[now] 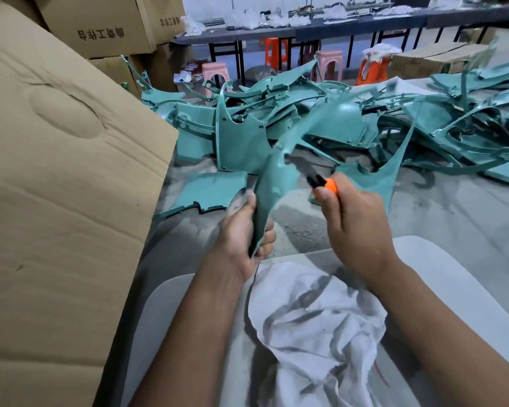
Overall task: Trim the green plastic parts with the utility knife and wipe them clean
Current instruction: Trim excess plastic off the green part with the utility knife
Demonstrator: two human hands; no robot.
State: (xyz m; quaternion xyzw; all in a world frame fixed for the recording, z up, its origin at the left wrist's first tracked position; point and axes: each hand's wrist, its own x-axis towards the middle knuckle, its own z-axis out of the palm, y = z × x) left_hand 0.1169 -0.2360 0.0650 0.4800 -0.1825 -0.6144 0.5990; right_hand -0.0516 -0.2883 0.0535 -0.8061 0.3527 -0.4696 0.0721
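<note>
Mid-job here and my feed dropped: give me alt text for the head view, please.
The left hand grips the lower end of a curved green plastic part while the right hand holds an orange-and-black utility knife against it. A white rag lies on the lap below, and a pile of green parts covers the floor ahead.

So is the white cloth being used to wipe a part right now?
No, the white cloth lies on the lap while the right hand holds the utility knife.

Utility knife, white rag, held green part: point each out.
utility knife (318, 180), head view, black body above the orange grip
white rag (315, 324), head view, crumpled middle
held green part (279, 177), head view, curved face
</note>
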